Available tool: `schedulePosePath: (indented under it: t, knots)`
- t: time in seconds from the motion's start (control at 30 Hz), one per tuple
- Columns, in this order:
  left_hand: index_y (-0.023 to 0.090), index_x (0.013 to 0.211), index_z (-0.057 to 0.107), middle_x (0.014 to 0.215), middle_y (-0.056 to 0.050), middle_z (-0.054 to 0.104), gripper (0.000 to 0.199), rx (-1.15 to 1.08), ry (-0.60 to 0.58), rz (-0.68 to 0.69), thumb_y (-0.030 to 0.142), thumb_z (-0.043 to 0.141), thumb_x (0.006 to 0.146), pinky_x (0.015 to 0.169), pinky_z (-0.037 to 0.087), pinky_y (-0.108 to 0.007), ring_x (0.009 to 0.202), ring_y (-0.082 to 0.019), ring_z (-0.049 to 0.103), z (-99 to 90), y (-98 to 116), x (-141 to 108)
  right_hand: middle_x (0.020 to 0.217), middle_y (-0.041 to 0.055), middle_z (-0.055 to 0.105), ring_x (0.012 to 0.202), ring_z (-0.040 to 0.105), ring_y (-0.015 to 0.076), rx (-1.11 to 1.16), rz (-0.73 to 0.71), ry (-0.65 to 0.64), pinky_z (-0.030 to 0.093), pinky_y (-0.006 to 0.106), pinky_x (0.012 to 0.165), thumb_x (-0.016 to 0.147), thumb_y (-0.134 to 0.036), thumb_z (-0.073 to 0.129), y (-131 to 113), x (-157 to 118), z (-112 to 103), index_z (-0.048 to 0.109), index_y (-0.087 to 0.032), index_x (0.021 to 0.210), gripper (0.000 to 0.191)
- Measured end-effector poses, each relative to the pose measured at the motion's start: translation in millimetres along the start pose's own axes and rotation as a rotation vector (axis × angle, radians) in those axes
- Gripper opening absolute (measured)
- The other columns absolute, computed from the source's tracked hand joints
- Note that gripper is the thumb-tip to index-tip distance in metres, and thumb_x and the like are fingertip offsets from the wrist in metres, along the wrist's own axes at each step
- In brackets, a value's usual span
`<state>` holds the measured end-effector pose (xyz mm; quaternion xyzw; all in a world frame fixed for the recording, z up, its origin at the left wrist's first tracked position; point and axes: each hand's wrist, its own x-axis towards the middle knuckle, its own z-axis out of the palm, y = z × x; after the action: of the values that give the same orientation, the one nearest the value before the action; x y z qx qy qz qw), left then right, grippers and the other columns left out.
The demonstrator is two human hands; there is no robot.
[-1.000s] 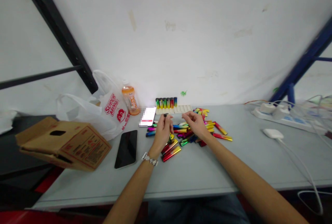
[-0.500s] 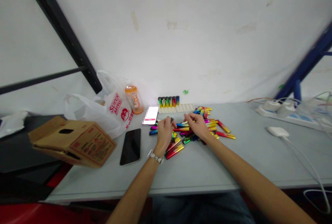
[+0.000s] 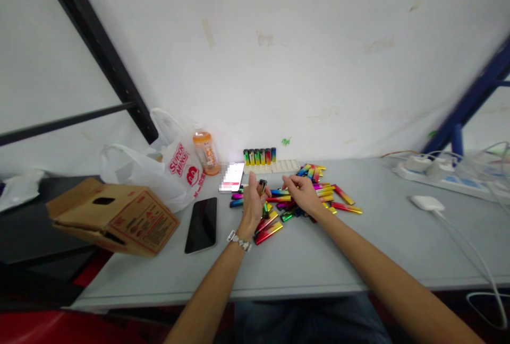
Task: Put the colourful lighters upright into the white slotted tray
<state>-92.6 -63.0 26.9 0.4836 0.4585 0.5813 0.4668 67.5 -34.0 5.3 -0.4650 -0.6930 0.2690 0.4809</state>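
My left hand, a metal-banded watch or bracelet at its wrist, is closed around a lighter whose dark metal top points up. Its thumb is raised beside the lighter. Fingers curled together, my right hand hovers at or just over the pile; what its fingertips hold, if anything, is hidden. Shiny multicoloured lighters lie loose under and around both hands. Behind them, several lighters stand upright in a row at a pale tray with small cells.
Left of the pile are a lit phone, a dark phone, an orange drink bottle, a white plastic bag and a cardboard box. On the right lie a white charger with its cable and a power strip.
My left thumb has lifted from the lighter's top and now points up, the hand turning slightly. The right hand has stayed nearly in place.
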Motion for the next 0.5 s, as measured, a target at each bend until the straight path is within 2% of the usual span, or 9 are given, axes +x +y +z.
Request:
schedulePosePath:
  t: [0.13, 0.2, 0.27, 0.4, 0.5]
  knots:
    - [0.018, 0.046, 0.051, 0.045, 0.000, 0.046, 0.052, 0.129, 0.070, 0.024, 0.043, 0.044, 0.091, 0.049, 0.034, -0.024, 0.047, -0.011, 0.043, 1.8, 2.7, 1.0, 0.053, -0.0020, 0.042, 0.053, 0.039, 0.0135, 0.012, -0.004, -0.012, 0.029, 0.027, 0.053, 0.093, -0.056, 0.046, 0.9, -0.2, 0.5, 0.064, -0.017, 0.066, 0.051]
    - [0.018, 0.045, 0.051, 0.048, -0.001, 0.050, 0.044, 0.205, 0.083, 0.056, 0.030, 0.044, 0.087, 0.051, 0.035, -0.025, 0.049, -0.011, 0.045, 2.0, 4.8, 1.2, 0.054, -0.0017, 0.044, 0.054, 0.040, 0.0136, 0.015, -0.006, -0.014, 0.030, 0.027, 0.053, 0.094, -0.055, 0.046, 2.0, -0.3, 0.6, 0.065, -0.017, 0.067, 0.050]
    - [0.018, 0.046, 0.051, 0.049, -0.001, 0.051, 0.041, 0.238, 0.086, 0.063, 0.024, 0.042, 0.085, 0.052, 0.035, -0.025, 0.050, -0.011, 0.045, 1.8, 6.4, 0.9, 0.054, -0.0018, 0.044, 0.054, 0.040, 0.0137, 0.011, -0.006, -0.018, 0.030, 0.027, 0.054, 0.094, -0.054, 0.046, 2.9, -0.3, 0.5, 0.065, -0.017, 0.067, 0.049]
    - [0.019, 0.047, 0.048, 0.046, 0.001, 0.044, 0.044, 0.215, 0.082, 0.034, 0.031, 0.041, 0.088, 0.049, 0.032, -0.025, 0.046, -0.010, 0.040, 1.5, 3.6, 1.3, 0.058, -0.0012, 0.049, 0.057, 0.044, 0.0141, 0.023, -0.023, -0.017, 0.035, 0.028, 0.057, 0.094, -0.052, 0.049, 1.3, -0.9, 0.4, 0.065, -0.017, 0.071, 0.044]
    - [0.019, 0.050, 0.047, 0.046, 0.001, 0.043, 0.053, 0.085, 0.042, -0.015, 0.053, 0.039, 0.090, 0.045, 0.028, -0.024, 0.044, -0.010, 0.036, 1.5, -3.2, 3.8, 0.066, -0.0016, 0.053, 0.062, 0.049, 0.0144, 0.094, -0.063, -0.029, 0.039, 0.027, 0.060, 0.090, -0.050, 0.057, -5.6, -2.4, 2.0, 0.066, -0.018, 0.091, 0.034]
